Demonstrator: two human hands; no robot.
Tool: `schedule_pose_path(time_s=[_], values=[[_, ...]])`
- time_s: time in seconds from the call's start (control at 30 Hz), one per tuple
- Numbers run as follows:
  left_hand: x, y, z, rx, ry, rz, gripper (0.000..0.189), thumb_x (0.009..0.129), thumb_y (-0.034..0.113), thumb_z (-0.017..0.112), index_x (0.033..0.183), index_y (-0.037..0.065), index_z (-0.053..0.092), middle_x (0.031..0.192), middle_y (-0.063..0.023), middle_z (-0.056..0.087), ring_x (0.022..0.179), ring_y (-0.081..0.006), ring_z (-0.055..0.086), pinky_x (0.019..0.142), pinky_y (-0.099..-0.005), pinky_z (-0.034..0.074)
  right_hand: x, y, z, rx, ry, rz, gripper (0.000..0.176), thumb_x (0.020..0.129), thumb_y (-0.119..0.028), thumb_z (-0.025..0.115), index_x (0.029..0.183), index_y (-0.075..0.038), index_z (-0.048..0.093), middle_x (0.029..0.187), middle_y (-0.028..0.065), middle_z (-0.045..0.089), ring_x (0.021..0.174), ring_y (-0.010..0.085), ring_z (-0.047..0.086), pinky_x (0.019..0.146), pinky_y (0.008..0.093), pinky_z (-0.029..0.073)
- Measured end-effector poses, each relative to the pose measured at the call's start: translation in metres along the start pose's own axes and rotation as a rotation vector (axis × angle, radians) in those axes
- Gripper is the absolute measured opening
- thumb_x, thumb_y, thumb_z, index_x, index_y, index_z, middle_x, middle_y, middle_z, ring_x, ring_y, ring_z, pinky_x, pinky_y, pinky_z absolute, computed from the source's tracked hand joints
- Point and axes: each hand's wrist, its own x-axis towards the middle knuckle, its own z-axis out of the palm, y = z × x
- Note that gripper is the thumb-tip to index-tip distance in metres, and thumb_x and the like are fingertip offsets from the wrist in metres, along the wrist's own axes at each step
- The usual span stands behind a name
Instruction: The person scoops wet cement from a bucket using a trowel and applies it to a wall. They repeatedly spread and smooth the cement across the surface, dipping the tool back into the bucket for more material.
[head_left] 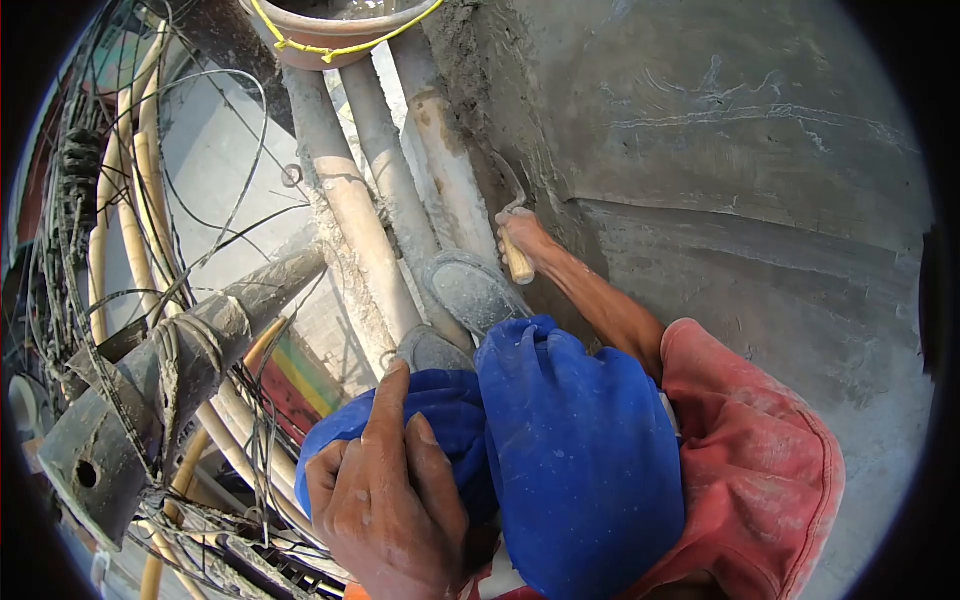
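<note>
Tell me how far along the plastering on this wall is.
Done, it seems: the wide wall face looks floated smooth. In hand: the right hand grips a trowel against the corner strip beside the pipes, while the left hand rests on a blue-clad knee. Left: that corner strip looks rough and crumbly, and a ridge line crosses the face.

No readable text, label, brand, number or sign anywhere in frame. Scratch lines on grey plastered wall [760,120], upper right, form no letters. Unmarked too: wooden-handled trowel [518,264] at centre, brown round bucket [330,45] at top centre.
</note>
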Motion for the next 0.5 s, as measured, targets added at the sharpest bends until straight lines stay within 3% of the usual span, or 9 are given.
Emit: schedule_pose_path(time_s=[0.1, 0.17, 0.27, 0.47, 0.5], values=[[0.002, -0.002, 0.001, -0.001, 0.009, 0.046, 0.029, 0.09, 0.01, 0.049, 0.115, 0.003, 0.06, 0.053, -0.0027, 0.052, 0.054, -0.0178, 0.049, 0.07, -0.0318, 0.038, 0.018, -0.006, 0.002, 0.057, 0.035, 0.05, 0.018, 0.09, -0.021, 0.054, 0.092, -0.008, 0.042, 0.074, 0.0055, 0.048, 0.049, 0.0153, 0.049, 0.037, 0.0319, 0.044], [0.003, -0.002, 0.001, -0.003, 0.0, 0.044, 0.029, 0.089, 0.01, 0.049, 0.116, 0.003, 0.06, 0.053, -0.0027, 0.052, 0.055, -0.0177, 0.05, 0.07, -0.0317, 0.038, 0.013, -0.017, 0.01, 0.034, 0.02, -0.193, 0.018, 0.09, -0.022, 0.054, 0.091, -0.008, 0.042, 0.075, 0.0052, 0.047, 0.049, 0.015, 0.049, 0.037, 0.0319, 0.043], [0.002, -0.004, 0.0, 0.004, -0.005, 0.046, 0.03, 0.089, 0.009, 0.05, 0.116, 0.002, 0.06, 0.053, -0.0028, 0.052, 0.056, -0.0174, 0.051, 0.071, -0.0316, 0.039, -0.012, -0.036, 0.013, 0.12, 0.005, -0.286, 0.018, 0.09, -0.022, 0.053, 0.091, -0.009, 0.042, 0.076, 0.0048, 0.046, 0.05, 0.0147, 0.049, 0.037, 0.0321, 0.043], [0.002, -0.003, 0.0, -0.002, -0.006, 0.054, 0.03, 0.088, 0.008, 0.05, 0.116, 0.001, 0.06, 0.053, -0.0028, 0.053, 0.056, -0.0171, 0.051, 0.071, -0.0307, 0.039, -0.001, -0.023, 0.003, -0.096, -0.014, -0.122, 0.018, 0.092, -0.023, 0.052, 0.092, -0.008, 0.043, 0.076, 0.0052, 0.046, 0.051, 0.0158, 0.05, 0.038, 0.033, 0.044], [0.002, -0.003, 0.0, 0.001, -0.004, 0.062, 0.03, 0.088, 0.008, 0.05, 0.115, 0.001, 0.06, 0.053, -0.0027, 0.053, 0.056, -0.0171, 0.051, 0.07, -0.0304, 0.039, 0.011, -0.022, 0.003, -0.061, -0.015, -0.02, 0.019, 0.092, -0.023, 0.053, 0.092, -0.006, 0.044, 0.075, 0.0056, 0.047, 0.051, 0.0163, 0.05, 0.039, 0.0335, 0.044]])
